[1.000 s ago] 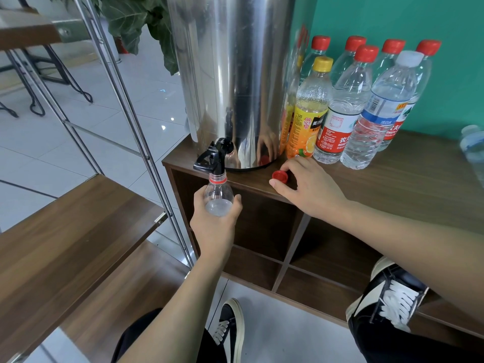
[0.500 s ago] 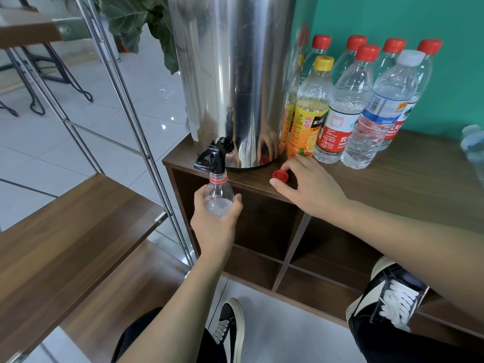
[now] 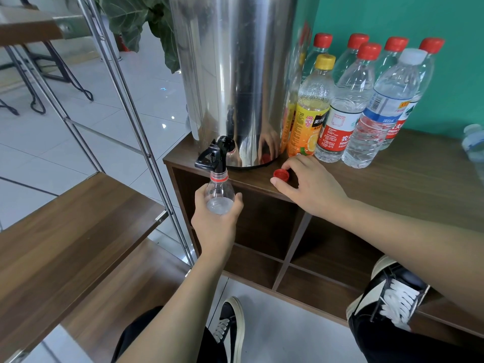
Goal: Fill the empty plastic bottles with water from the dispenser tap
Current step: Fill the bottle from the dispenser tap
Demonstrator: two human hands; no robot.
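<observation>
A tall steel water dispenser (image 3: 235, 74) stands on the wooden cabinet (image 3: 392, 184), its black tap (image 3: 213, 157) jutting over the front edge. My left hand (image 3: 214, 221) grips an uncapped clear plastic bottle (image 3: 219, 191) upright, its red-ringed mouth right under the tap; water shows high in the bottle near the shoulder. My right hand (image 3: 311, 187) rests on the cabinet top, thumb and fingers around a loose red cap (image 3: 281, 174). It is unclear whether the fingers pinch the cap.
Several capped bottles (image 3: 366, 100) stand in a cluster right of the dispenser, one orange-labelled (image 3: 310, 111). Another bottle (image 3: 474, 142) lies at the far right edge. A wooden shelf on a metal rack (image 3: 78, 231) sits to the left. My shoes are on the floor and the lower cabinet shelf.
</observation>
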